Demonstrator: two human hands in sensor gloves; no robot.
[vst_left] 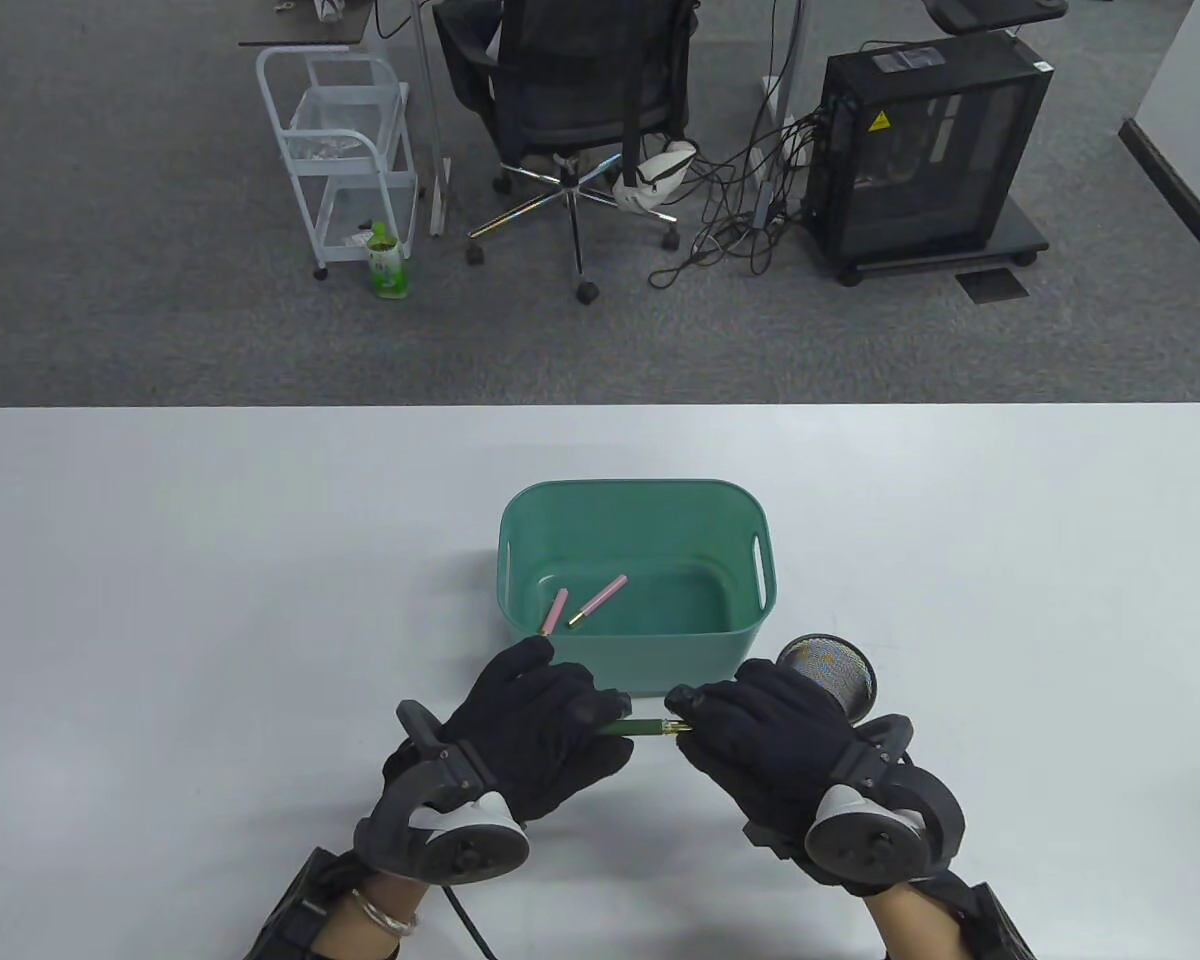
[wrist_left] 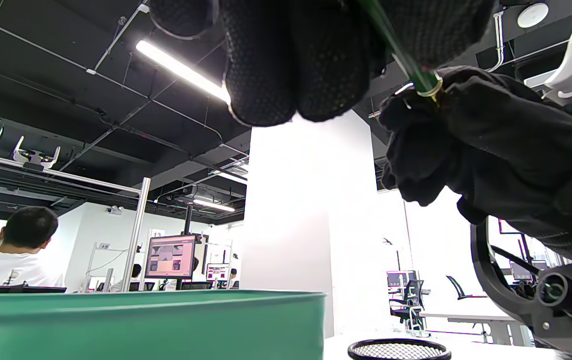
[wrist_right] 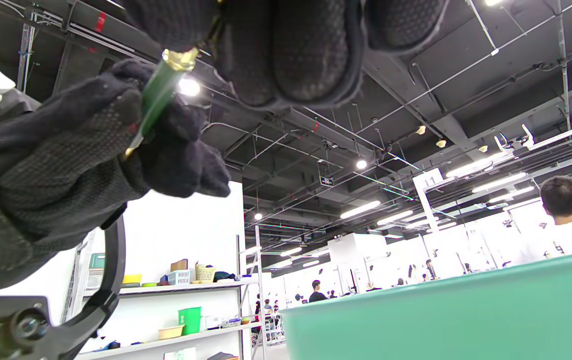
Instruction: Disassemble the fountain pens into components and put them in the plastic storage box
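Two pink parts [vst_left: 585, 604] lie in the storage box [vst_left: 520, 520] — left hand [vst_left: 540, 725] and right hand [vst_left: 760, 735] each grasp the green pen [vst_left: 645, 728], undivided yet.

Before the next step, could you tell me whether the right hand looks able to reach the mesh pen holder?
Probably yes: the mesh pen holder stands right beside the right hand, nothing between, though that hand's fingers grip the green pen.

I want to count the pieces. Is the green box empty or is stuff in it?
Not empty. The green box holds two pink pen pieces lying on its floor.
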